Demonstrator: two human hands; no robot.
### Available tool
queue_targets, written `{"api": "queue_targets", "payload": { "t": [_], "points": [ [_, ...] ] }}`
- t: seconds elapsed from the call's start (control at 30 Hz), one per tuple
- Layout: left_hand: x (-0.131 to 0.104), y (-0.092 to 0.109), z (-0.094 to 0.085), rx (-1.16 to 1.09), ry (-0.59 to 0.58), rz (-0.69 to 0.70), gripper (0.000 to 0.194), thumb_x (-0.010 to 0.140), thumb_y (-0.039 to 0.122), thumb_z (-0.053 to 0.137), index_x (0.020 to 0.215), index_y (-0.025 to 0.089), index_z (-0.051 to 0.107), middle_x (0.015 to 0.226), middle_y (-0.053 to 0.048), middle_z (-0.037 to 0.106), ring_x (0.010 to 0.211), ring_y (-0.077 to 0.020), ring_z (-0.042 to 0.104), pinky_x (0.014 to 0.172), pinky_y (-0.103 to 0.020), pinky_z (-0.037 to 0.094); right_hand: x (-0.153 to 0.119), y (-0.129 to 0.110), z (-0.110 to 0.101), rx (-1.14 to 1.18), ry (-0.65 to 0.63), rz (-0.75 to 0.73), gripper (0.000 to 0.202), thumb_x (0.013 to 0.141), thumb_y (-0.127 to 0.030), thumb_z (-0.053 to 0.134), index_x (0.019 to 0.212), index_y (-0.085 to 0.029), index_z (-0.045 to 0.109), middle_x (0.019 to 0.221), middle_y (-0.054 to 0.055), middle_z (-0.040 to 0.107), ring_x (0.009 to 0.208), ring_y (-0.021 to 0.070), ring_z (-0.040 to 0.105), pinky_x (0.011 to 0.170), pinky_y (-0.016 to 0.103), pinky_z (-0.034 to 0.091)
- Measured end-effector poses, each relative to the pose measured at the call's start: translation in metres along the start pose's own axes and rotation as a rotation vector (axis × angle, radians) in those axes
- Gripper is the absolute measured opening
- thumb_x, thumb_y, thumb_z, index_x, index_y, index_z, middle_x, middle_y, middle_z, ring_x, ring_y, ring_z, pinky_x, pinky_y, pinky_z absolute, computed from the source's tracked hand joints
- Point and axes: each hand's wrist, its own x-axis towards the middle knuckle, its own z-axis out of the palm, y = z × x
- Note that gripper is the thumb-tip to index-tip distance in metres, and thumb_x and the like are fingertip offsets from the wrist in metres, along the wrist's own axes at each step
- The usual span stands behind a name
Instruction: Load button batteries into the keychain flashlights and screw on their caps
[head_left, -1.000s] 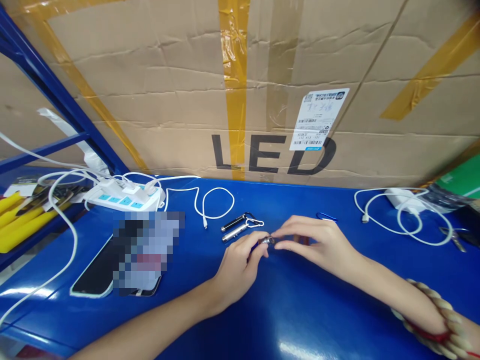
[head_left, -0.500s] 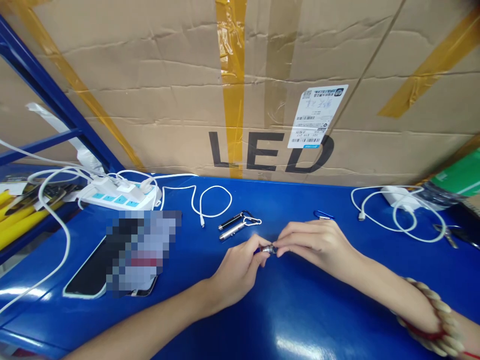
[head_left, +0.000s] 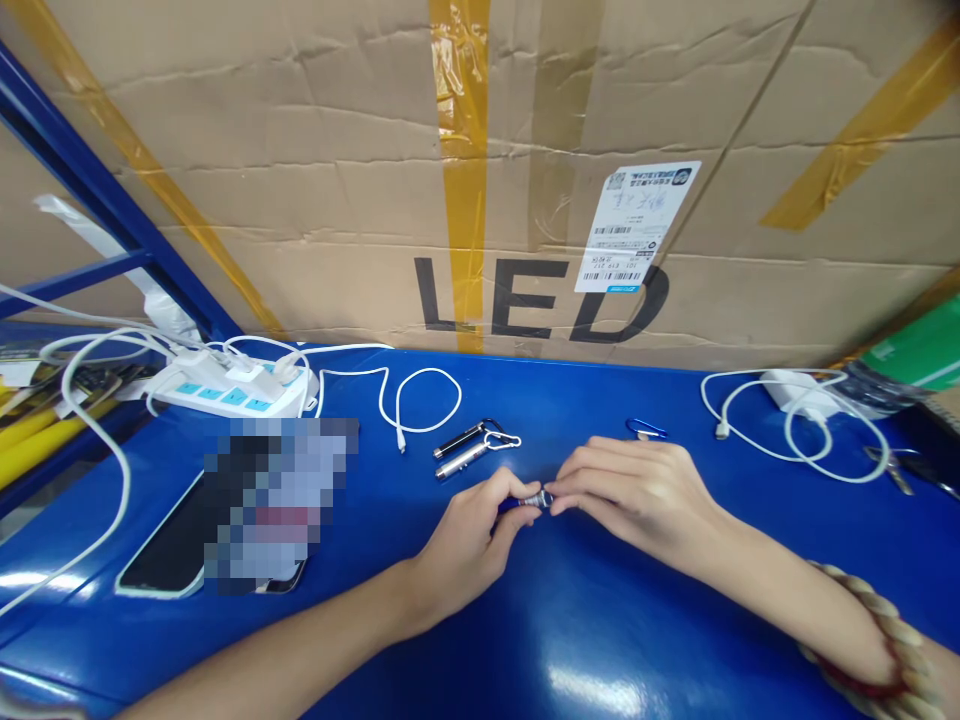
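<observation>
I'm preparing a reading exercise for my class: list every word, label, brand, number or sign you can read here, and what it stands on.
"LED", in large black letters on the cardboard box.
Shipping label on the box: barcodes and fine print, too small or blurred to read reliably.
No other text is legible.

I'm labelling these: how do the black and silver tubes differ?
The black tube has a black carabiner, the silver tube a pale carabiner. The black tube lies nearer the cardboard box, the silver tube nearer the left hand. Both lie slanted on the blue table.
</observation>
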Motion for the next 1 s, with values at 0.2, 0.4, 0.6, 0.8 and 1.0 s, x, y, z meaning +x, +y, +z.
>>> {"api": "queue_targets", "payload": {
  "t": [0.2,0.4,0.6,0.8,1.0],
  "points": [
    [-0.0007,-0.001,0.0,-0.035,0.006,0.041,0.006,0.087,0.019,0.048,0.081,0.017,0.048,0.09,-0.002,0.065,0.1,-0.015,0.06,0.072,-0.018,0.047,0.0011,0.0011,0.0024,0.15,-0.031,0.118,0.013,0.085,-0.027,0.057,0.075,-0.021,0.064,0.074,-0.007,0.063,0.067,0.0066,0.056,0.057,0.02,0.033],
    [-0.0012,-0.003,0.0022,-0.025,0.029,0.118,0.004,0.086,0.017,0.05,0.082,0.017,0.049,0.087,0.0,0.065,0.092,-0.0113,0.062,0.072,-0.016,0.046,0.0003,0.0006,0.0027,0.268,-0.148,0.367,0.009,0.079,-0.03,0.064,0.072,-0.026,0.067,0.073,-0.009,0.064,0.061,0.0035,0.057,0.05,0.017,0.031],
    [-0.0005,-0.0052,0.0024,-0.011,0.065,0.154,0.004,0.085,0.015,0.052,0.082,0.017,0.05,0.084,0.001,0.064,0.088,-0.0097,0.062,0.072,-0.015,0.046,0.002,-0.001,0.0043,0.371,-0.215,0.541,0.008,0.076,-0.028,0.065,0.069,-0.024,0.069,0.071,-0.005,0.064,0.059,0.0063,0.056,0.051,0.016,0.034],
    [-0.001,-0.0054,0.0023,0.004,0.105,0.166,0.005,0.084,0.015,0.053,0.079,0.016,0.052,0.082,0.001,0.063,0.083,-0.0096,0.062,0.07,-0.016,0.047,0.0046,-0.0024,0.0067,0.526,-0.24,0.67,0.009,0.075,-0.022,0.064,0.067,-0.019,0.068,0.064,-0.003,0.063,0.054,0.0063,0.055,0.051,0.017,0.039],
    [-0.001,-0.0036,0.0019,0.05,0.119,0.14,0.018,0.086,0.019,0.052,0.104,0.019,0.056,0.095,-0.001,0.064,0.084,-0.0105,0.061,0.07,-0.018,0.047,0.0045,-0.0024,0.0071,0.503,-0.206,0.649,0.013,0.077,-0.029,0.062,0.069,-0.019,0.068,0.063,-0.002,0.062,0.053,0.007,0.054,0.05,0.018,0.038]
  ]
}}
